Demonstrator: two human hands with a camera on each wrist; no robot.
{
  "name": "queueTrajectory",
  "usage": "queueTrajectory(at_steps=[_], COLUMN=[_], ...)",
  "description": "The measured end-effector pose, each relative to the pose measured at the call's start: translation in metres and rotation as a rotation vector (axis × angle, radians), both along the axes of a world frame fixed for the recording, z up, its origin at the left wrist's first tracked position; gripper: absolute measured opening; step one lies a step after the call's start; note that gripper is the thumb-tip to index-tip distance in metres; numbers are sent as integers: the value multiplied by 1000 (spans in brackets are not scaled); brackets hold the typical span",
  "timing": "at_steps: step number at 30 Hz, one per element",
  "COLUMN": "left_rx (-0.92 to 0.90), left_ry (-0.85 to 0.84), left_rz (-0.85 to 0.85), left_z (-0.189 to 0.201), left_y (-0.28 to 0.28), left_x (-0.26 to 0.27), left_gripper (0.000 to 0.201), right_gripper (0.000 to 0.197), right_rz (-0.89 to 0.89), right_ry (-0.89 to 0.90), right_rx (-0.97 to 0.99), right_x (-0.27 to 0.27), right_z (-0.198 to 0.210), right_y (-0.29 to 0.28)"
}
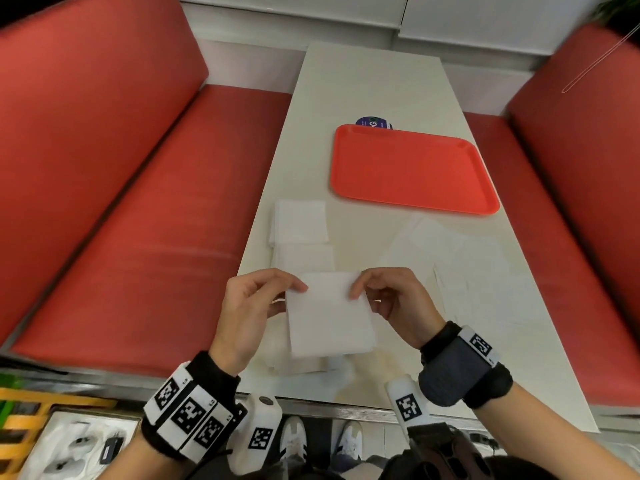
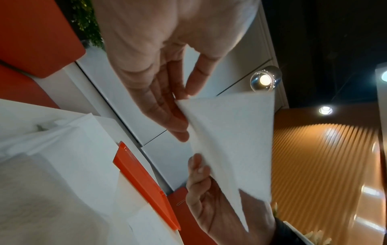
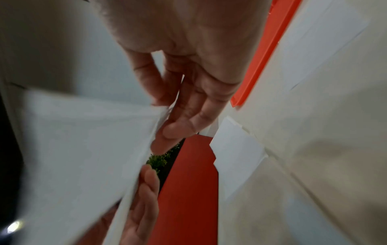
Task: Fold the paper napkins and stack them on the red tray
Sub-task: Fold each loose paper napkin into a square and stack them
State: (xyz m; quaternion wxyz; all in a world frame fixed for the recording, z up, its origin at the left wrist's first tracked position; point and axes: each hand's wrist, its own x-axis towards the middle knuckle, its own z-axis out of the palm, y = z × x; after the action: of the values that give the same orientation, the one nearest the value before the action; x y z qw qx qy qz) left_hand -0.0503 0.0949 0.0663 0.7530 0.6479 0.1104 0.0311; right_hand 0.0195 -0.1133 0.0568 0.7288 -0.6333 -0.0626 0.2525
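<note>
Both hands hold one white napkin [image 1: 329, 315] lifted just above the near end of the desk [image 1: 374, 88]. The left hand [image 1: 247, 308] pinches its upper left corner between thumb and fingers, and the right hand [image 1: 389, 299] pinches the upper right corner the same way, so each grip is closed on the paper. The sheet hangs slack between them, its lower edge over a loose pile of napkins [image 1: 304, 365] beneath the hands.

To fold it well, I would keep both pinches light and level, bring the held edge down onto the far one so the corners meet, then press the crease flat with the fingertips. Thin paper like this probably tears or skews if one hand pulls harder.

Just beyond the left grip lie two more napkin piles [image 1: 299, 223]; beyond the right grip, flat sheets [image 1: 450, 251] are spread out. Farther still sits the red tray [image 1: 412, 168], with nothing on it yet, so stacking has not begun.
</note>
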Motion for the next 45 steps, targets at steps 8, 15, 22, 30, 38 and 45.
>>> queueTrajectory(at_steps=[8, 15, 22, 30, 38, 45], left_rx=[545, 947, 1143, 1116, 1092, 1088], left_ry=[179, -65, -11, -4, 9, -10], left_rz=[-88, -349, -616, -609, -579, -492], left_z=[-44, -60, -83, -88, -79, -67], left_y=[12, 0, -9, -8, -9, -11], left_x=[-17, -18, -17, -11, -1, 5], left_gripper=[25, 36, 54, 54, 47, 33], right_gripper=[19, 23, 21, 57, 105, 81], right_rz=[130, 136, 95, 99, 112, -35], right_ry=[-108, -178, -197, -264, -160, -188], right_rx=[-381, -569, -608, -1540, -1549, -1613], right_x=[-10, -5, 4, 138, 196, 189], right_z=[-42, -67, -58, -42, -56, -61], right_y=[0, 17, -3, -131, -160, -170])
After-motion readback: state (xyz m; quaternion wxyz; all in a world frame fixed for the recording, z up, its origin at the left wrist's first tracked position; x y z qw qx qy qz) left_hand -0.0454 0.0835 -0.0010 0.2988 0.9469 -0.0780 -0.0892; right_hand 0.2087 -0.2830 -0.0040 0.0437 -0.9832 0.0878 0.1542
